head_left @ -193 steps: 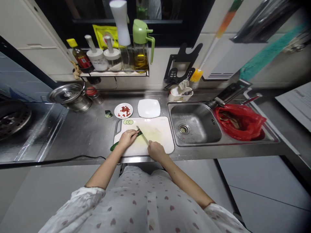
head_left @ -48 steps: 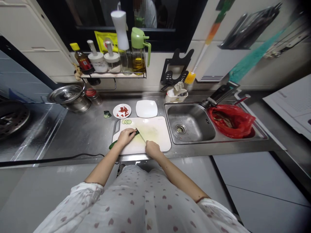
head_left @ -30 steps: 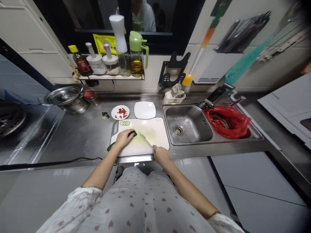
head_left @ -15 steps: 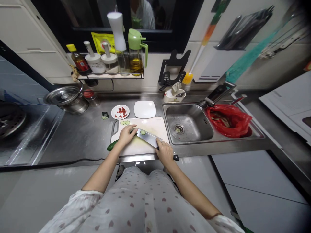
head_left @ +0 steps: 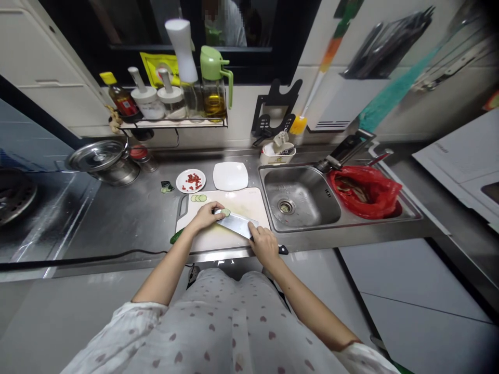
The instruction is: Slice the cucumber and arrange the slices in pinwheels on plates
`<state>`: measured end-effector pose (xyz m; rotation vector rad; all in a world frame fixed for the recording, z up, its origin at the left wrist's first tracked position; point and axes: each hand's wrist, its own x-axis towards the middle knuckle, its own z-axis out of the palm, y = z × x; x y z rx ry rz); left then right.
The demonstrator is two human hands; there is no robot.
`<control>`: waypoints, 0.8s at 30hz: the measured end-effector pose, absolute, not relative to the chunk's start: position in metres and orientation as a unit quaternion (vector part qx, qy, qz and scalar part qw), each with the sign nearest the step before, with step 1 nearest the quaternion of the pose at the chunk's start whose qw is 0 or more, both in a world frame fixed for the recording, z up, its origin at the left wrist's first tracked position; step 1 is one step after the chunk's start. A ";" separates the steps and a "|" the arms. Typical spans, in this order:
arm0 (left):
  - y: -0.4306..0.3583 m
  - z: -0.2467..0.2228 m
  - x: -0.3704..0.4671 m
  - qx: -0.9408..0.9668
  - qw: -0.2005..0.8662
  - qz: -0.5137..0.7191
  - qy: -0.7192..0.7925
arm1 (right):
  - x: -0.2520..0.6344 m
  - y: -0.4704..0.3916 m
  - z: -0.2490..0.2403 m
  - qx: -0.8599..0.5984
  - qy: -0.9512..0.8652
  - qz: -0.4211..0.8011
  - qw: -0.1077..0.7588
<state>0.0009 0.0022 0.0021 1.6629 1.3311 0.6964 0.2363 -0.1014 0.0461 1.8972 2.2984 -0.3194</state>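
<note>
A metal surface [head_left: 120, 218] is carrying everything, with a sink [head_left: 300, 200] opening on its right side. Left of the sink, a white chopping board [head_left: 249, 200] is lying flat. A red bag [head_left: 374, 200] is holding brownish scraps, and a lidded pot [head_left: 117, 169] is standing at the far left. The right hand [head_left: 265, 245] is gripping a knife [head_left: 237, 224] over the board, its black butt jutting out behind and its blade pointing away and leftward. The left hand [head_left: 203, 216] is curling over a cucumber [head_left: 176, 237], whose long axis is running from near left to far right; whether it is gripping it, I cannot tell. A round plate [head_left: 178, 182] is holding red pieces. A green-topped jug [head_left: 214, 104] is containing yellow oil. A yellow-capped bottle [head_left: 123, 101] is showing a red label, too small to read. Three slices [head_left: 199, 198] are overlapping on the board; another slice [head_left: 225, 212] is sitting on the blade, touching the left fingers.
</note>
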 end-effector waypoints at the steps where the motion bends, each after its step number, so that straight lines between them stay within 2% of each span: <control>1: 0.003 0.003 0.001 0.664 0.443 0.287 0.529 | 0.236 -0.101 0.046 0.631 0.765 -0.106 0.072; 10: 0.010 0.006 0.002 0.632 0.453 0.357 0.518 | 0.237 -0.096 0.048 0.630 0.766 -0.108 0.072; 24: 0.030 -0.010 -0.012 0.363 0.518 0.505 0.587 | 0.249 -0.094 0.035 0.661 0.743 -0.095 0.033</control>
